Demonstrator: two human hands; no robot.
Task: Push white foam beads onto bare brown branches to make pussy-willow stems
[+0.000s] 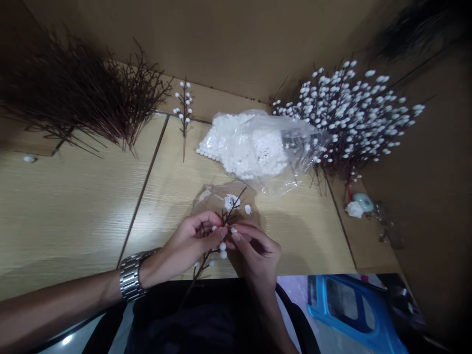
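Note:
My left hand [197, 238] is closed around a brown artificial twig [202, 265], which runs slantwise between my hands with its bare tip pointing away from me. Several white balls sit on the twig's lower side shoots. Between the thumb and forefinger of my right hand [258, 248] is a small white ball [233, 230], pinched close beside the stem. Just beyond my fingers lies a brown sheet [210, 200] with a white pasty patch [231, 201] on it.
A clear plastic bag [250, 147] spills white balls behind the sheet. Bare brown twigs [84, 93] are heaped at the left, one berried twig [184, 108] lies mid-table, and white-berried twigs [350, 113] are piled right. A blue plastic stool [350, 309] stands below the table edge.

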